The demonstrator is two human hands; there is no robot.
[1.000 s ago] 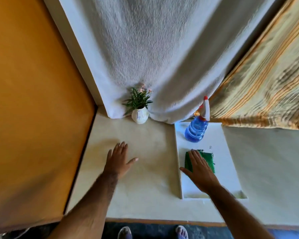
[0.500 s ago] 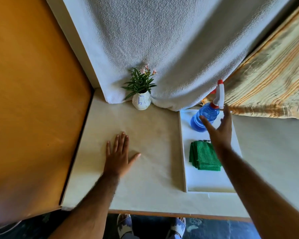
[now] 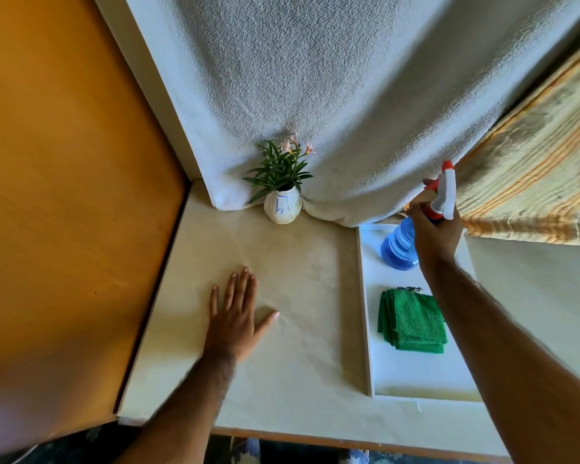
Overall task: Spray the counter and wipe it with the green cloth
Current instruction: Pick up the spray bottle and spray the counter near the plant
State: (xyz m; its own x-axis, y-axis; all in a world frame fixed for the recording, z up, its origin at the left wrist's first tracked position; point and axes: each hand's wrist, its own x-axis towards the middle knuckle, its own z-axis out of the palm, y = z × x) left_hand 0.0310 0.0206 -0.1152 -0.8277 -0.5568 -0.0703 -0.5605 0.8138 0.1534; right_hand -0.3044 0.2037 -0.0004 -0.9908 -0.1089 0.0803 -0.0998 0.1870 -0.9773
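A blue spray bottle point(image 3: 397, 247) with a red and white trigger head stands at the far end of a white tray point(image 3: 412, 376). My right hand point(image 3: 434, 231) is wrapped around its neck. The folded green cloth point(image 3: 412, 321) lies in the middle of the tray, nearer to me than the bottle, with nothing touching it. My left hand point(image 3: 236, 316) rests flat on the cream counter point(image 3: 302, 283), fingers spread, left of the tray.
A small white vase with a green plant point(image 3: 282, 192) stands at the back of the counter against a hanging white towel point(image 3: 315, 95). An orange wall point(image 3: 64, 195) bounds the left side. A striped yellow cloth point(image 3: 533, 182) hangs at the right.
My right hand left the green cloth, reached forward to the spray bottle and closed on its neck. My left hand stayed flat on the counter.
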